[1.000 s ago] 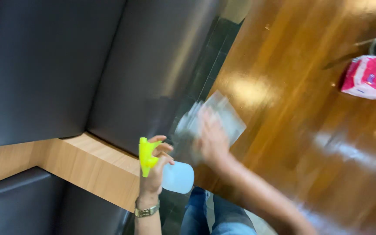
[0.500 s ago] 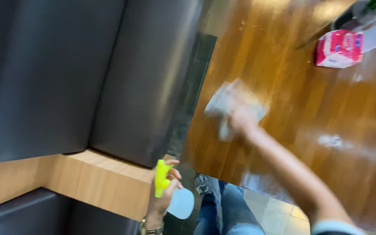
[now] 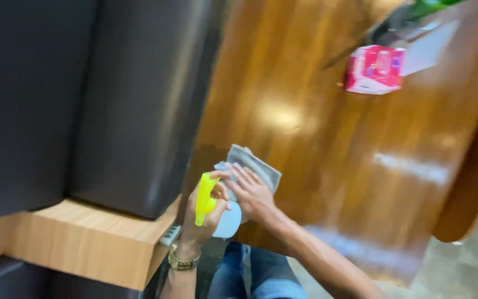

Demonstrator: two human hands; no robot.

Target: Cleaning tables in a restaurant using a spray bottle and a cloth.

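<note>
My left hand (image 3: pixel 206 213) grips a spray bottle (image 3: pixel 222 218) with a yellow trigger head and a pale body, held just off the near left corner of the glossy wooden table (image 3: pixel 333 138). My right hand (image 3: pixel 253 194) lies flat on a grey cloth (image 3: pixel 253 166) pressed to the table top close to that corner. The two hands nearly touch. A metal watch sits on my left wrist.
A pink and white packet (image 3: pixel 374 69) lies at the far side of the table beside a white object and green leaves. Dark padded seat backs (image 3: pixel 112 99) stand to the left above a light wooden ledge (image 3: pixel 89 241). My legs in jeans show below.
My right hand has drawn the cloth back from the middle of the table to the near left corner, next to the spray bottle. The view has shifted left.
</note>
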